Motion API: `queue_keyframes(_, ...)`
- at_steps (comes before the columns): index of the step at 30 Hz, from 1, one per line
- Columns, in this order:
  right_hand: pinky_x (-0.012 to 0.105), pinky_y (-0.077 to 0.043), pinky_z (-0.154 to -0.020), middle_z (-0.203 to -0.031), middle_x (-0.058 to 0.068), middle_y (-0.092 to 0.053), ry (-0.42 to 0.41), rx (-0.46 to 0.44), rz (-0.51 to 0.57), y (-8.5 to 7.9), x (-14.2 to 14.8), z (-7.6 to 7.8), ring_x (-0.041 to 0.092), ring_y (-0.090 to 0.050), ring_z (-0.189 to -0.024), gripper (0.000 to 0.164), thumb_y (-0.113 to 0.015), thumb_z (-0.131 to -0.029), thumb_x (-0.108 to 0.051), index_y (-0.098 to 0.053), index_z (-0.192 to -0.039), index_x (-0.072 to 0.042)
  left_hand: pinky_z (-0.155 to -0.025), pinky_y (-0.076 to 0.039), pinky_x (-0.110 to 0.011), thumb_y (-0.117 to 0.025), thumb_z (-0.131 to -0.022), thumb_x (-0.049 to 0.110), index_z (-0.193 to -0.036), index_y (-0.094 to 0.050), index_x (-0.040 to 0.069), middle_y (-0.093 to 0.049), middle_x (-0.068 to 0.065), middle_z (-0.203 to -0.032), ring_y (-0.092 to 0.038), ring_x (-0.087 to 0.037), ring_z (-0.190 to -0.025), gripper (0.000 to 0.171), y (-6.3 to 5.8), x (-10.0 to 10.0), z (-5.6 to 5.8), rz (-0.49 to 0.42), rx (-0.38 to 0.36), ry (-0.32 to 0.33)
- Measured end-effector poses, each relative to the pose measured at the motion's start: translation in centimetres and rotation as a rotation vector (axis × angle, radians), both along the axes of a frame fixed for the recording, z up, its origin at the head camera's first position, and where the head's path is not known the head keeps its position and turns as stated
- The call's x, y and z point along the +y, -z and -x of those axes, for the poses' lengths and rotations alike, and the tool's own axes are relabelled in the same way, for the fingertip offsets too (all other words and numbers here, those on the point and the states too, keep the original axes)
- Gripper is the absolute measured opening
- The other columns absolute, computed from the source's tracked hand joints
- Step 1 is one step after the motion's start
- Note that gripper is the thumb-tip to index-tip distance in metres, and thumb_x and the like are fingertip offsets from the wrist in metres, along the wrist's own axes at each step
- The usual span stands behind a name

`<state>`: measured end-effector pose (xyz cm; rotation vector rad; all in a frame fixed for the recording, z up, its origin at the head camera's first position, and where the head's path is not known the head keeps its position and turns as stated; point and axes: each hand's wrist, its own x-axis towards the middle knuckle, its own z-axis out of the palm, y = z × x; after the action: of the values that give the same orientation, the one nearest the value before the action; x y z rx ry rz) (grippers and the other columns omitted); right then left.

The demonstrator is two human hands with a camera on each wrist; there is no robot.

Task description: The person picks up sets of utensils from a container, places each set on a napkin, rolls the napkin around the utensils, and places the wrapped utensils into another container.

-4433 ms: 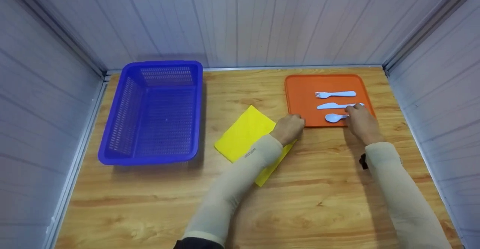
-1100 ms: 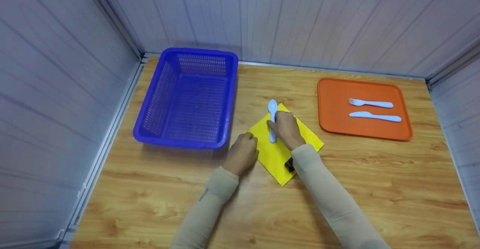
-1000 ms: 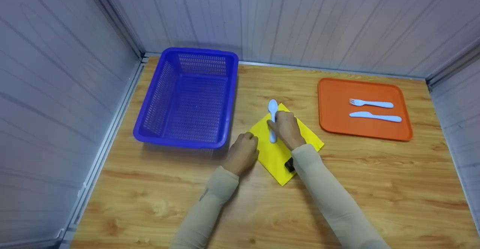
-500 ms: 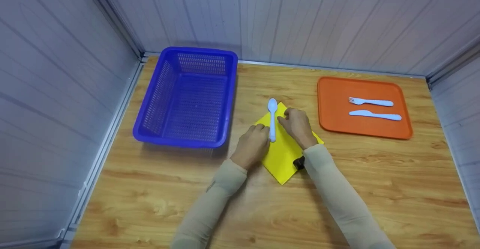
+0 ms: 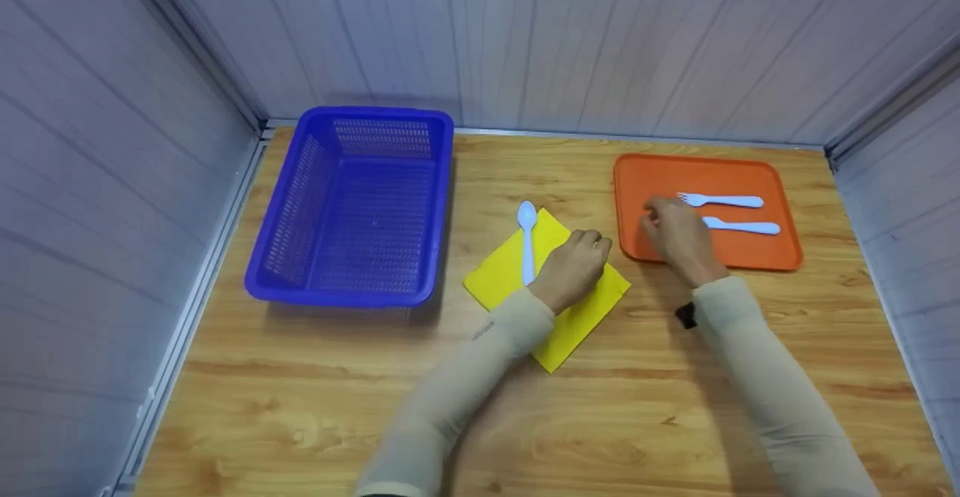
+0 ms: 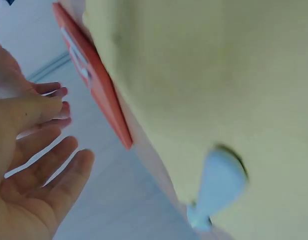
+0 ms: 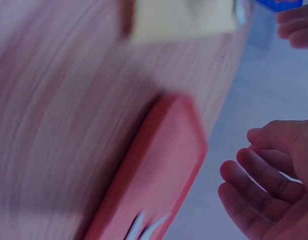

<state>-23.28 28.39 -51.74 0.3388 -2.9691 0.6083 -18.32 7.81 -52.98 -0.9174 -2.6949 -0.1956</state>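
Observation:
A light-blue plastic spoon [image 5: 528, 246] lies on a flat yellow napkin [image 5: 574, 343], its bowl reaching past the napkin's upper left edge. My left hand [image 5: 574, 268] is over the napkin, right of the spoon handle; in the left wrist view its fingers [image 6: 69, 180] are loosely bent and hold nothing. Over the left part of the orange tray [image 5: 637, 175] hovers my right hand [image 5: 681, 238], fingers apart and holding nothing in the right wrist view. Beside it on the tray lie a fork [image 5: 724, 201] and a knife [image 5: 750, 227], whose blade tip is hidden by the hand.
At the back left stands a blue perforated basket [image 5: 341, 298]. Grey-white panels [image 5: 525, 47] wall in the wooden table [image 5: 615, 422] behind and at both sides. A black item [image 5: 686, 315] sits at my right wrist.
The spoon has gone from the tray to the napkin and my right hand has released it. Since then that hand has moved right to the tray, and my left hand right across the napkin.

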Motion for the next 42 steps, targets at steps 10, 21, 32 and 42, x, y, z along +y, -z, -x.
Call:
queue_keyframes(10,0.058,-0.052,-0.075,-0.105,0.026,-0.061,0.099,-0.007,-0.045,1.8,9.6,0.6,0.042,-0.061,-0.092,0.022,-0.063,-0.096,-0.004,-0.066,-0.115,0.006,-0.080,-0.055,-0.020,-0.059,-0.101,0.010,-0.115,-0.071,0.011,-0.065,-0.003,-0.109,-0.061,-0.016,-0.102,0.019,1.0,5.5,2.5,0.085,-0.089,0.086)
queue_keyframes(21,0.063,-0.048,-0.084,-0.113,0.030,-0.060,0.128,-0.092,-0.115,3.4,13.3,0.6,0.048,-0.056,-0.104,0.022,-0.060,-0.095,-0.001,-0.067,-0.114,0.008,-0.079,-0.056,-0.023,-0.058,-0.101,0.008,-0.114,-0.075,0.015,-0.069,-0.002,-0.107,-0.063,-0.015,-0.097,0.023,2.4,8.0,3.3,0.187,-0.223,0.069)
queue_keyframes(32,0.063,-0.049,-0.080,-0.106,0.030,-0.062,0.069,-0.002,-0.154,3.6,14.1,0.6,0.049,-0.059,-0.095,0.019,-0.057,-0.097,0.001,-0.069,-0.110,0.006,-0.081,-0.055,-0.022,-0.058,-0.101,0.009,-0.107,-0.079,0.019,-0.071,0.001,-0.100,-0.064,-0.014,-0.093,0.024,2.3,8.2,3.7,0.226,-0.213,0.084)
queue_keyframes(42,0.064,-0.050,-0.078,-0.105,0.029,-0.062,0.020,0.038,-0.248,3.1,13.6,0.4,0.050,-0.060,-0.091,0.018,-0.058,-0.097,0.001,-0.067,-0.113,0.005,-0.077,-0.056,-0.024,-0.064,-0.097,0.009,-0.110,-0.075,0.012,-0.069,-0.003,-0.102,-0.063,-0.016,-0.094,0.018,1.4,7.1,4.0,0.103,-0.301,0.086)
